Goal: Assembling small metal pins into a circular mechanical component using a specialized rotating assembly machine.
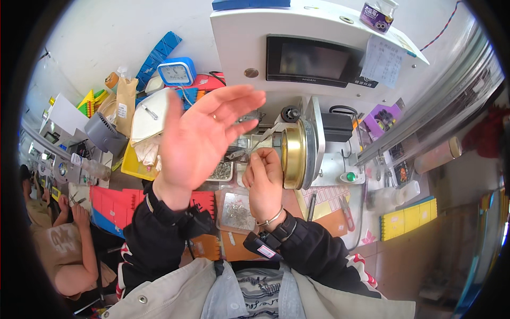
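Left hand [204, 133]: up high, wide open and free.
Right hand [264, 174]: finger and thumb close together; I can't quite tell what they pinch.
Gold wheel [290, 158]: just right of the right hand's fingers.
Clear tray [237, 229] of metal bits [239, 213]: left of the right wrist, toward the worktop's [374, 220] front edge.

The left grip [199, 133] is held raised and spread; the right grip [264, 178] is curled beside a gold wheel [290, 154]; whether anything is held there cannot be seen; small metal pieces [237, 213] are contained in a clear box [237, 231]; a blue clock [177, 72] is set behind.
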A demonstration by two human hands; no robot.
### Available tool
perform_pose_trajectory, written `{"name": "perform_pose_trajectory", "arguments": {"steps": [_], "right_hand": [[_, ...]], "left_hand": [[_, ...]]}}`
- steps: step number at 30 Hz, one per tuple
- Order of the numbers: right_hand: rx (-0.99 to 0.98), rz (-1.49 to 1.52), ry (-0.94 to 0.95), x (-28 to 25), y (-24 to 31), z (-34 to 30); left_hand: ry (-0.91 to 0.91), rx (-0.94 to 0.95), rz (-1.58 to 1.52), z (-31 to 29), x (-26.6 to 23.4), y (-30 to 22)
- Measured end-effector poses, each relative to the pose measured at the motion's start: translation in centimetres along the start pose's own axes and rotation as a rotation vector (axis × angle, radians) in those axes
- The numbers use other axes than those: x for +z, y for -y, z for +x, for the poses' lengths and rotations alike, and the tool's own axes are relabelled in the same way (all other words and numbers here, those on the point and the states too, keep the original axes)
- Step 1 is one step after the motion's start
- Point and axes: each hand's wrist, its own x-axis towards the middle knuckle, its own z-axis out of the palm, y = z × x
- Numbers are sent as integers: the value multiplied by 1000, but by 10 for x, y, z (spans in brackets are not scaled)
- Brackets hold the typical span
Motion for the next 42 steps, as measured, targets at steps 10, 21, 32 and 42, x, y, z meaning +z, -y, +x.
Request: {"name": "perform_pose_trajectory", "arguments": {"steps": [10,21,32,42], "right_hand": [[-4,-52,4,-1,0,3],[24,-86,135,-6,14,-29],[87,-92,341,-31,37,-40],[42,-177,293,-32,35,-43]], "left_hand": [[254,-68,919,54,-22,44],[176,-34,1028,38,-14,31],[149,212,1346,-9,-23,18],[-118,284,1155,-77,9,44]]}}
